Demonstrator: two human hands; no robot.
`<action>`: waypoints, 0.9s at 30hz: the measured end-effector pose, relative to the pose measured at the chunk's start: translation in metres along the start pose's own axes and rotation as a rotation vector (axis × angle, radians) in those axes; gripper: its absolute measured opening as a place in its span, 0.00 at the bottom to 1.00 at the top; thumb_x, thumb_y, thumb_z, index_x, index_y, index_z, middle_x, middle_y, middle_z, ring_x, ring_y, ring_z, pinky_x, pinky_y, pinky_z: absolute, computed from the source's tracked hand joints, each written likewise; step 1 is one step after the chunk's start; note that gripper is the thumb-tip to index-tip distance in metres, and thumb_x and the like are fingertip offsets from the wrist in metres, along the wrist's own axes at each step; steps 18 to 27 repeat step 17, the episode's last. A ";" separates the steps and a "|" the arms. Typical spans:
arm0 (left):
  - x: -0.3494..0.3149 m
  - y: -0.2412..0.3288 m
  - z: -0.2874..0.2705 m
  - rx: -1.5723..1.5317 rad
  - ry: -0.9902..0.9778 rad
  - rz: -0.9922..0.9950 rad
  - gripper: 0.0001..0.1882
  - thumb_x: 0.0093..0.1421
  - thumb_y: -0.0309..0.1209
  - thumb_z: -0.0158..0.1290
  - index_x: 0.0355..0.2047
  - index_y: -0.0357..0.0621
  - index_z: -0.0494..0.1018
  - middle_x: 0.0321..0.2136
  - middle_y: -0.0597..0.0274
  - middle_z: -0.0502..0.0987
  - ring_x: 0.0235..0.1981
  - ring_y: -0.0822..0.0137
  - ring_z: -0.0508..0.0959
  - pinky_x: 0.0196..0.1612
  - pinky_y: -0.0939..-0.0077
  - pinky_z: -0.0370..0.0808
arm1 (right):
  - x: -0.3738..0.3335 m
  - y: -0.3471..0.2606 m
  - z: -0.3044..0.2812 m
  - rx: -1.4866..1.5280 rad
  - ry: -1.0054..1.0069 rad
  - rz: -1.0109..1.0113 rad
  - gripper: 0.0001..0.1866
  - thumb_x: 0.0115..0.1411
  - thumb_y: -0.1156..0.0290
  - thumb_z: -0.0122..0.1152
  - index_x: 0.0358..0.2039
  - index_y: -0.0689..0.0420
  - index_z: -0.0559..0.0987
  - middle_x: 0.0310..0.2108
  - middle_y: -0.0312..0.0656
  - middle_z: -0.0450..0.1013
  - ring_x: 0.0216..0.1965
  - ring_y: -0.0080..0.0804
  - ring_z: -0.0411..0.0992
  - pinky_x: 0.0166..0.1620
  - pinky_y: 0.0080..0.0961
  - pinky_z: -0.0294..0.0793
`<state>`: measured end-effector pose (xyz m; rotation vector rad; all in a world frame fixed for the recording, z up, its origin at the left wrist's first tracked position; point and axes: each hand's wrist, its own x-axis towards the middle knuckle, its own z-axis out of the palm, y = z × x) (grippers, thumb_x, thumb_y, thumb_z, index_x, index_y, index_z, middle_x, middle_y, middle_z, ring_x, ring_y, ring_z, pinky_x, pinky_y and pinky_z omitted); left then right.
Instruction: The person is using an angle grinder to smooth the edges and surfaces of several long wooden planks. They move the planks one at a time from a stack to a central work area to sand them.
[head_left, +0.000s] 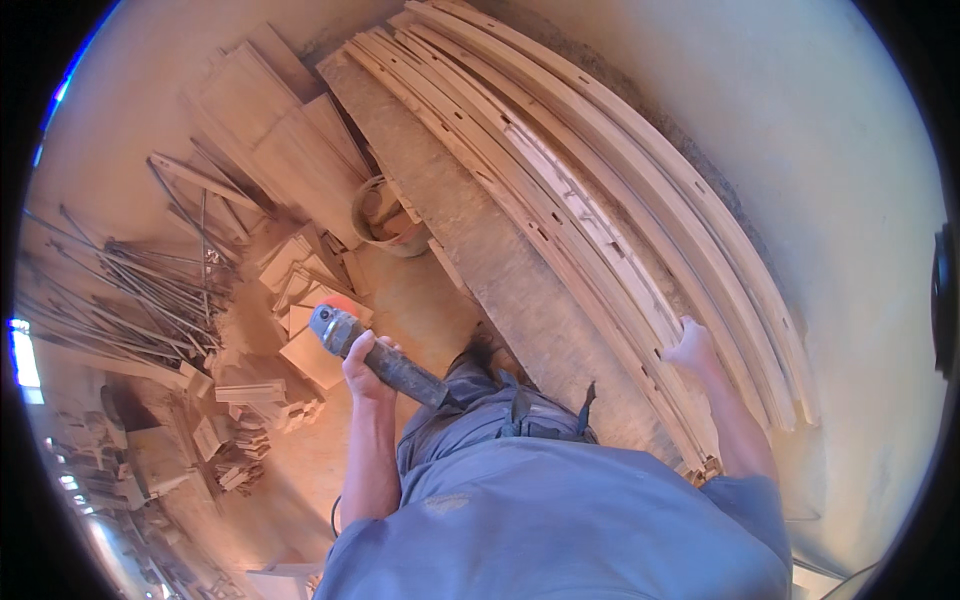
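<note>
My left hand (364,372) is wrapped round the dark body of an angle grinder (412,380), held in front of my legs. Its metal head (335,328) points away to the upper left, with an orange-red disc (345,306) partly showing behind it. On the right, my right hand (692,350) grips a long wooden beam (640,318) near its closer end; thumb and fingers are on its edges. Several such beams with small slots cut in them lie side by side on a workbench (470,190). Among them a paler strip (565,185) stands out.
A round bucket (388,220) stands on the floor beyond the bench's left edge. Wooden panels (265,115) lean at the back. Thin rods (150,290) lie piled at the left, near stacked offcuts (300,270) and small wood blocks (250,392). A pale wall (850,220) runs along the right.
</note>
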<state>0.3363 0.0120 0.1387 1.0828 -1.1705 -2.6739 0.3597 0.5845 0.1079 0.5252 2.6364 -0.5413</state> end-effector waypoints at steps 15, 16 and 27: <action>-0.009 0.007 -0.024 0.005 -0.055 0.012 0.13 0.55 0.36 0.61 0.33 0.40 0.74 0.26 0.53 0.78 0.27 0.55 0.80 0.34 0.60 0.80 | -0.219 -0.018 0.087 0.122 -0.191 -0.029 0.33 0.39 0.60 0.72 0.46 0.66 0.78 0.32 0.59 0.80 0.35 0.53 0.81 0.41 0.44 0.80; -0.009 0.006 -0.025 0.007 -0.048 0.014 0.13 0.55 0.36 0.61 0.33 0.40 0.75 0.25 0.54 0.78 0.27 0.55 0.80 0.34 0.59 0.80 | -0.225 -0.021 0.090 0.120 -0.184 -0.040 0.34 0.40 0.60 0.72 0.47 0.66 0.78 0.32 0.59 0.80 0.35 0.53 0.81 0.41 0.45 0.81; -0.008 0.007 -0.033 0.026 -0.068 0.000 0.14 0.55 0.37 0.61 0.34 0.41 0.73 0.26 0.52 0.78 0.27 0.54 0.80 0.34 0.58 0.80 | -0.233 -0.021 0.096 0.131 -0.193 -0.035 0.34 0.40 0.60 0.72 0.47 0.66 0.78 0.32 0.59 0.80 0.35 0.53 0.81 0.41 0.45 0.81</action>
